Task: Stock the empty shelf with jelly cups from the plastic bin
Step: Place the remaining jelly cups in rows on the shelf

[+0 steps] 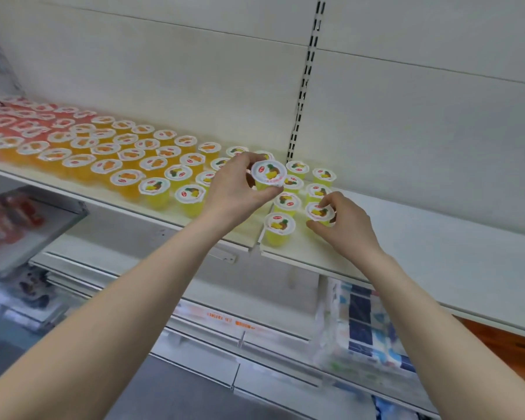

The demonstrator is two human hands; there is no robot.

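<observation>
Stocking entry: left hand (pixel 231 189) pinches a raised pineapple jelly cup (pixel 269 174) above the shelf (pixel 422 237), right hand (pixel 346 225) grips a standing pineapple jelly cup (pixel 319 212) near the shelf's front edge; best seated upright, rows aligned.

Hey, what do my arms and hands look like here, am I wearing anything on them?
Both forearms are bare, with no sleeves in view. The left hand and right hand have no gloves, and no watch, bracelet or ring is visible on them.
</observation>
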